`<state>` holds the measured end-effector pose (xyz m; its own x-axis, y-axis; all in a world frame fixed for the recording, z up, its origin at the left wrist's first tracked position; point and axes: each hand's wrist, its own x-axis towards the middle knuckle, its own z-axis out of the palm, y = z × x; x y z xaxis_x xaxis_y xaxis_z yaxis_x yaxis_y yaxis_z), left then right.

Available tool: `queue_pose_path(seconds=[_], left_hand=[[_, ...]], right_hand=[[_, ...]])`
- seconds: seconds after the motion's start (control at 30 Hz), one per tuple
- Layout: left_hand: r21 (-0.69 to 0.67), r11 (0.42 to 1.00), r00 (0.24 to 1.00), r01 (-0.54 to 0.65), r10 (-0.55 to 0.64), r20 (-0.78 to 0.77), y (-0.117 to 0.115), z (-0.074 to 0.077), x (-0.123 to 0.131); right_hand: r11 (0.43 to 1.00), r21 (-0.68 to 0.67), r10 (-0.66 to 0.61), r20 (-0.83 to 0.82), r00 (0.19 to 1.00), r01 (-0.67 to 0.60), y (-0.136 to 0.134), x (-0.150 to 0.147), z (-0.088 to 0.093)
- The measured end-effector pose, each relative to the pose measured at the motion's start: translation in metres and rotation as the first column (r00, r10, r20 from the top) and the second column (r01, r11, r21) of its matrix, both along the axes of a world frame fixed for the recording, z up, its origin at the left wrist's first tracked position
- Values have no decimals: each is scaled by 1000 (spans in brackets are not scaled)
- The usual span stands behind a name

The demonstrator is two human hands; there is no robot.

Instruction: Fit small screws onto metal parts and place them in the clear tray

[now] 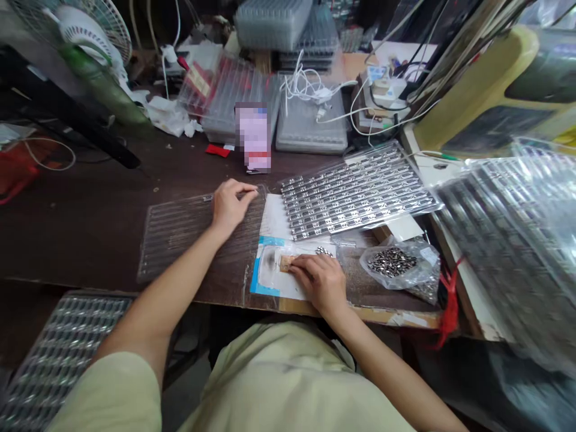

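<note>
My left hand (pixel 229 204) rests with curled fingers on the far right corner of a clear ribbed plastic tray (pixel 180 234) that lies flat on the dark table. My right hand (pixel 320 281) lies on a white sheet with blue edging (pixel 274 282), fingers bent and pinching at a small tan piece (pixel 286 262). A few small metal parts (pixel 324 251) lie just beyond its fingertips. What the left fingers grip, beyond the tray edge, I cannot make out.
A tray filled with rows of metal connectors (pixel 355 192) lies to the right, tilted. A plastic bag of small metal parts (pixel 396 264) sits by my right hand. Stacked trays (pixel 513 240) stand at right, another tray (pixel 58 348) at lower left. A fan (pixel 85 30) and cables are at the back.
</note>
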<state>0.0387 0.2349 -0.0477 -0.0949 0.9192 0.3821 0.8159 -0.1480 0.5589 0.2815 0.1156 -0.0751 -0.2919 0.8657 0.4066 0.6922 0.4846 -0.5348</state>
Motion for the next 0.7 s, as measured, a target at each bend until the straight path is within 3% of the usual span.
queue_pose_path(seconds=[0.07,0.13,0.3,0.47,0.6,0.7], left_hand=[[-24,999,998,-39,38,-41,26,-7,-28],[-62,998,999,-17,14,-51,38,-15,-46],[-60,998,994,11,-18,-112,29,-25,-59],[-93,995,983,-21,4,-181,19,-24,-49],[-42,994,955,-101,85,-283,20,-20,-23],[-17,1000,960,-5,0,-281,35,-12,6]], right_hand=[[1000,-6,-5,-2,1000,5,1,-6,-2],[1000,-21,-5,-7,1000,5,1,-9,-4],[999,-40,4,-42,999,-6,1,-6,-7],[1000,-6,5,-45,999,-5,1,-6,-8],[1000,1,13,41,999,-13,0,-5,-6],[1000,18,6,130,991,-9,0,4,-2]])
